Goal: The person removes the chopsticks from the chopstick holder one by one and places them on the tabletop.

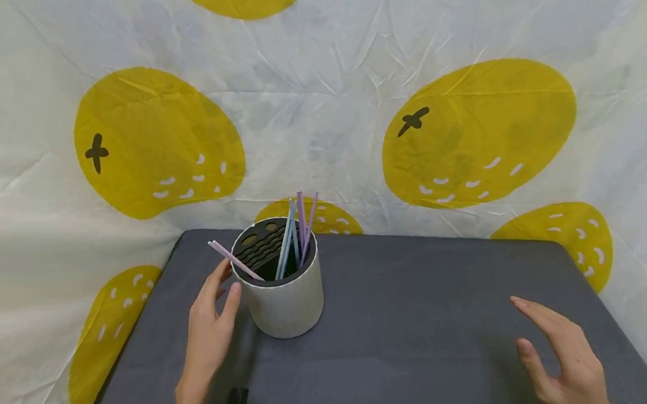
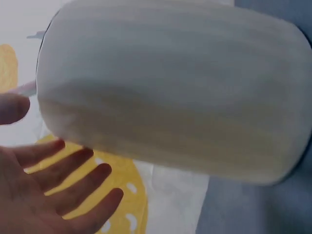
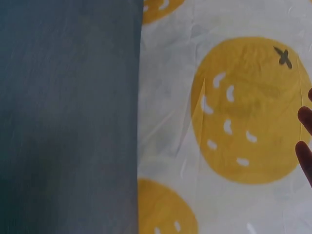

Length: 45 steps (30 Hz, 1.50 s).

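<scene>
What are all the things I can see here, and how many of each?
cup: one, white with a dark slotted insert, back left of the table
straws: several, pink, blue and purple, standing tilted in the cup
table: one, grey, in the middle
cloth: one, white with yellow fruit shapes, behind and beside the table
left hand: one, fingers straight, beside the cup
right hand: one, relaxed, over the table's right side

Setting: makeshift recording booth. Evidence: crinkled white fabric backdrop (image 1: 325,93) printed with yellow fruit shapes, enclosing three sides of a grey-covered table (image 1: 415,322).
</scene>
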{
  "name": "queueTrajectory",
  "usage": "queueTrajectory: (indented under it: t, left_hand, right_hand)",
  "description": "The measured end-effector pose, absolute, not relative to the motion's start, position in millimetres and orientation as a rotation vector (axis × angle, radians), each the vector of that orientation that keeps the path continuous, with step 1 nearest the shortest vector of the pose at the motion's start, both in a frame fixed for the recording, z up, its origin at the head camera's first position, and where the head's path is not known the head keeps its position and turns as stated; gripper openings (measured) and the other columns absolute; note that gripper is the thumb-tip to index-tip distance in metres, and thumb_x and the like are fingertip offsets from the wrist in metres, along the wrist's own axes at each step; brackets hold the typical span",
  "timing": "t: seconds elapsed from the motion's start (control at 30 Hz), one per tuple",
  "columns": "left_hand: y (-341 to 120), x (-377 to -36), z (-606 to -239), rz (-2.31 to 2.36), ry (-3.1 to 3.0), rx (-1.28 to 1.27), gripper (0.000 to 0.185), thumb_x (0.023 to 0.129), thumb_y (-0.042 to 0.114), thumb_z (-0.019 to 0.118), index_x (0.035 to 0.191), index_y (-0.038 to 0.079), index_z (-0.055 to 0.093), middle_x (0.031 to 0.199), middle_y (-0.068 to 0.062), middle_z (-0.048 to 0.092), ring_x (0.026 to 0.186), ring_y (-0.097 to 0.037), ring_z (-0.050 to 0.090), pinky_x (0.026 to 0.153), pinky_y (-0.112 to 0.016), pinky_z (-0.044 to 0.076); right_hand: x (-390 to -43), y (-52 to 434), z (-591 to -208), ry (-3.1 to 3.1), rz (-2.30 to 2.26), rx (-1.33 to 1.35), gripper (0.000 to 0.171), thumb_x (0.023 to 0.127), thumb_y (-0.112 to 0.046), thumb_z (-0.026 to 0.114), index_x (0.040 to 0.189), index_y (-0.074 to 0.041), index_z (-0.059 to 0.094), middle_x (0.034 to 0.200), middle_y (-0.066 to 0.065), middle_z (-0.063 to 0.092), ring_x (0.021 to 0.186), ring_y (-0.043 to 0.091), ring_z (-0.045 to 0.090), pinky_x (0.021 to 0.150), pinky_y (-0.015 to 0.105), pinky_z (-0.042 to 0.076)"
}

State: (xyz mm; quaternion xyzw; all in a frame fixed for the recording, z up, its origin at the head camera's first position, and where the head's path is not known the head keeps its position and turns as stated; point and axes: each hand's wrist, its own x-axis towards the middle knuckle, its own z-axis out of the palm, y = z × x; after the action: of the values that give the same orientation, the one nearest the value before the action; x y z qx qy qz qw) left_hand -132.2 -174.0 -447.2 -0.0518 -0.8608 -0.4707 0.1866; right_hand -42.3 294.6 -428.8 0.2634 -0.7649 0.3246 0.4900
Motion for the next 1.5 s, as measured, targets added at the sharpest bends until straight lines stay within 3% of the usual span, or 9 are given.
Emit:
queueTrajectory:
  t: [0.13, 0.3, 0.47, 0.57, 0.67, 0.77, 0.9, 1.27, 1.5]
  left_hand:
    - [-166.5, -141.0, -441.1, -1.501, -2.378, -0.106, 0.053, 0.111, 0.028, 0.052, 0.161, 0.017, 0.039, 0.158, -0.011, 0.050, 0.142, -0.030, 0.051, 0.109, -0.026, 0.045]
    - [-156.5, -152.9, -437.5, -1.679, -2.308, -0.101, 0.056, 0.111, 0.027, 0.049, 0.164, 0.020, 0.032, 0.168, -0.010, 0.036, 0.151, -0.034, 0.040, 0.117, -0.063, 0.038]
    - [-147.0, -159.6, -435.9, -1.741, -2.250, -0.044, 0.053, 0.112, 0.032, 0.047, 0.163, 0.024, 0.036, 0.170, -0.005, 0.033, 0.158, -0.028, 0.029, 0.122, -0.065, 0.030]
    - [-142.6, -162.0, -435.0, -1.711, -2.270, 0.034, 0.053, 0.111, 0.036, 0.049, 0.162, 0.030, 0.036, 0.156, -0.010, 0.048, 0.123, -0.030, 0.057, 0.105, -0.048, 0.048]
    - [-140.3, -163.7, -435.3, -1.680, -2.286, 0.092, 0.054, 0.109, 0.038, 0.052, 0.161, 0.033, 0.037, 0.148, -0.008, 0.052, 0.084, -0.026, 0.049, 0.076, -0.037, 0.043]
    - [-139.2, -162.9, -435.5, -1.696, -2.270, 0.088, 0.056, 0.108, 0.034, 0.054, 0.162, 0.031, 0.036, 0.161, -0.006, 0.043, 0.111, -0.025, 0.056, 0.092, -0.042, 0.047]
    - [-137.1, -158.3, -435.1, -1.719, -2.256, 0.062, 0.061, 0.107, 0.030, 0.057, 0.163, 0.025, 0.034, 0.171, -0.006, 0.029, 0.157, -0.030, 0.030, 0.120, -0.065, 0.031]
    - [-132.4, -148.1, -441.8, -1.734, -2.098, 0.086, 0.045, 0.113, 0.027, 0.040, 0.156, 0.017, 0.044, 0.160, -0.003, 0.045, 0.147, -0.024, 0.040, 0.121, -0.057, 0.030]
    - [-134.0, -155.2, -435.3, -1.723, -2.055, 0.265, 0.033, 0.109, 0.019, 0.052, 0.140, 0.008, 0.050, 0.139, -0.012, 0.055, 0.129, -0.024, 0.049, 0.102, -0.046, 0.039]
  right_hand:
    - [-48.5, 279.0, -424.5, -1.879, 0.840, 0.641, 0.050, 0.106, -0.028, 0.062, 0.122, 0.020, 0.064, 0.128, 0.022, 0.071, 0.131, 0.011, 0.060, 0.115, 0.019, 0.039]
    - [-63.0, 263.2, -421.3, -1.824, 0.900, 0.693, 0.046, 0.105, -0.024, 0.064, 0.121, 0.020, 0.065, 0.125, 0.025, 0.071, 0.127, 0.017, 0.063, 0.113, 0.020, 0.042]
    - [-76.6, 251.2, -424.1, -1.787, 0.931, 0.739, 0.044, 0.105, -0.021, 0.064, 0.121, 0.020, 0.064, 0.123, 0.026, 0.071, 0.125, 0.021, 0.065, 0.112, 0.021, 0.044]
    - [-84.2, 244.6, -426.8, -1.783, 0.955, 0.755, 0.043, 0.105, -0.020, 0.063, 0.121, 0.020, 0.064, 0.124, 0.026, 0.071, 0.124, 0.022, 0.065, 0.111, 0.021, 0.044]
    - [-91.9, 237.3, -428.8, -1.778, 0.993, 0.776, 0.042, 0.105, -0.019, 0.063, 0.122, 0.020, 0.064, 0.124, 0.027, 0.071, 0.124, 0.022, 0.065, 0.111, 0.022, 0.045]
    - [-99.1, 228.9, -429.9, -1.774, 1.028, 0.807, 0.042, 0.105, -0.018, 0.063, 0.123, 0.021, 0.063, 0.126, 0.027, 0.070, 0.125, 0.023, 0.064, 0.111, 0.022, 0.045]
    - [-106.6, 217.7, -430.3, -1.788, 1.060, 0.825, 0.043, 0.105, -0.018, 0.062, 0.125, 0.020, 0.062, 0.127, 0.027, 0.069, 0.126, 0.023, 0.064, 0.112, 0.023, 0.045]
    - [-136.4, 181.3, -435.3, -1.804, 1.168, 0.868, 0.042, 0.107, -0.019, 0.059, 0.129, 0.017, 0.061, 0.130, 0.024, 0.068, 0.129, 0.021, 0.064, 0.113, 0.025, 0.046]
    - [-151.3, 150.0, -438.4, -1.898, 1.221, 0.884, 0.041, 0.107, -0.021, 0.060, 0.136, 0.007, 0.062, 0.134, 0.019, 0.067, 0.129, 0.023, 0.063, 0.114, 0.025, 0.045]
